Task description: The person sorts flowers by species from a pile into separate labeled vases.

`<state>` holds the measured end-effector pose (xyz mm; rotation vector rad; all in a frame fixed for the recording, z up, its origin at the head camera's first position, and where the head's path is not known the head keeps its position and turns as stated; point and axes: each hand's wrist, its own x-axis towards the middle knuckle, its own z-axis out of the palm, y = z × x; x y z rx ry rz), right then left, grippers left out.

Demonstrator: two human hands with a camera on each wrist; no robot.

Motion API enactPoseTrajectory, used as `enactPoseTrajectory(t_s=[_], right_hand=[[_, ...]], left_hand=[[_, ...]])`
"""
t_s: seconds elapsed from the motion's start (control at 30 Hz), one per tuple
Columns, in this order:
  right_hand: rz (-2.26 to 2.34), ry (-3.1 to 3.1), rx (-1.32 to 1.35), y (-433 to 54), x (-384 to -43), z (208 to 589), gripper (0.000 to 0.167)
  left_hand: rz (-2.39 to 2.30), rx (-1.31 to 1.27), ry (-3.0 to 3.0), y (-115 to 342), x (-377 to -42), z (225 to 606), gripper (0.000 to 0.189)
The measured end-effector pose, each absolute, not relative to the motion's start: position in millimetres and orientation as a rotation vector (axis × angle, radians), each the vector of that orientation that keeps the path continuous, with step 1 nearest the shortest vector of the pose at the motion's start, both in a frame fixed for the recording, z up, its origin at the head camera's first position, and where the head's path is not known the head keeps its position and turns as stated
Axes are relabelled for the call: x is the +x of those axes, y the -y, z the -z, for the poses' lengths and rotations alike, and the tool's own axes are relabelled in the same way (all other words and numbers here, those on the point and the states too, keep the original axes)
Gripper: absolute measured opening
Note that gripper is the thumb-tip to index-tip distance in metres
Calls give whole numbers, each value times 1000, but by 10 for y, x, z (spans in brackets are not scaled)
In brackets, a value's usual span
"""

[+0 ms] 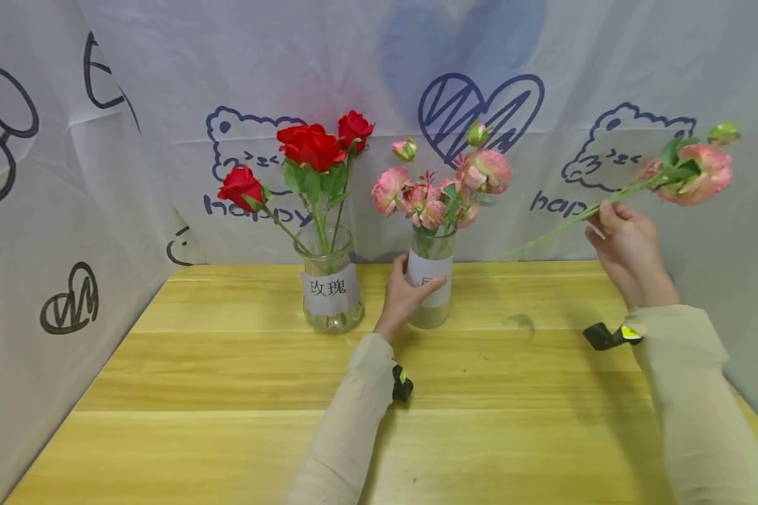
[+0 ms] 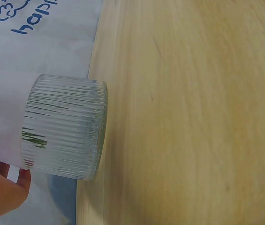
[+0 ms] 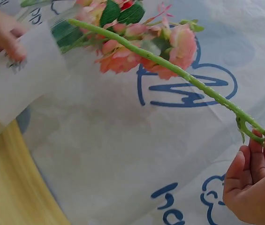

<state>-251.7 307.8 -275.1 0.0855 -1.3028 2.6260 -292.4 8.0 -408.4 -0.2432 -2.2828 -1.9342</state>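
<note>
My left hand (image 1: 404,300) grips a slim glass vase (image 1: 431,317) with a white paper label, its thumb lying across the label. The left wrist view shows the vase's ribbed base (image 2: 66,126) and part of the hand (image 2: 3,192). Several pink flowers (image 1: 426,200) and buds stand in this vase. To the right, my right hand (image 1: 634,252) pinches the green stem of another pink flower (image 1: 701,174) in the air. The bloom points right. The bare stem (image 3: 184,75) slants toward the vase, its end apart from the mouth in the head view.
Left of the slim vase, a wider glass jar (image 1: 333,308) with a labelled front holds red roses (image 1: 312,147). Both stand near the back edge of a wooden table (image 1: 259,421). A white printed cloth (image 1: 354,70) hangs behind and at the sides.
</note>
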Motion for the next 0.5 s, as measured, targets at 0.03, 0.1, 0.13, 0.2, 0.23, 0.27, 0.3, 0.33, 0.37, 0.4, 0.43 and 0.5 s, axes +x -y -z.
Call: enactPoseTrajectory(t_s=[0.03,0.1,0.13,0.2,0.23,0.27,0.3,0.33,0.37,0.4,0.43,0.5], right_hand=[[-2632,1284,68,-3067,-2531,2728,12],[-2627,1266,57,-3035,-2556,2685,11],[-2633,1250,59,-3019,-2573,2663,11],[-2654,1215,63,-2987,-2611,2620,10],[-2665,1195,59,-2970,-2631,2598,9],[-2669,1191,56,-2952,-2648,2577,9],[-2682,1173,52,-2934,-2665,2557,9],[-2683,1166,41,-2914,-2681,2538,9],[-2683,1165,29,-2893,-2694,2521,9],[-2675,1170,17,-2872,-2708,2506,8],[-2670,1172,6,-2849,-2723,2491,8],[-2638,1208,-24,-2804,-2749,2465,7]], left_hand=[[1933,-243,2283,-80,-2925,4085,75],[1937,-242,2283,-79,-2927,4086,75],[1939,-241,2283,-79,-2927,4086,75],[1941,-241,2281,-79,-2926,4085,74],[1941,-241,2281,-79,-2926,4086,75],[1941,-241,2280,-80,-2928,4086,75],[1939,-242,2280,-80,-2930,4087,75],[1939,-243,2278,-80,-2930,4086,75],[1939,-245,2275,-81,-2930,4085,75],[1937,-246,2273,-81,-2931,4085,75],[1937,-248,2271,-82,-2931,4084,74],[1935,-252,2267,-83,-2929,4084,74]])
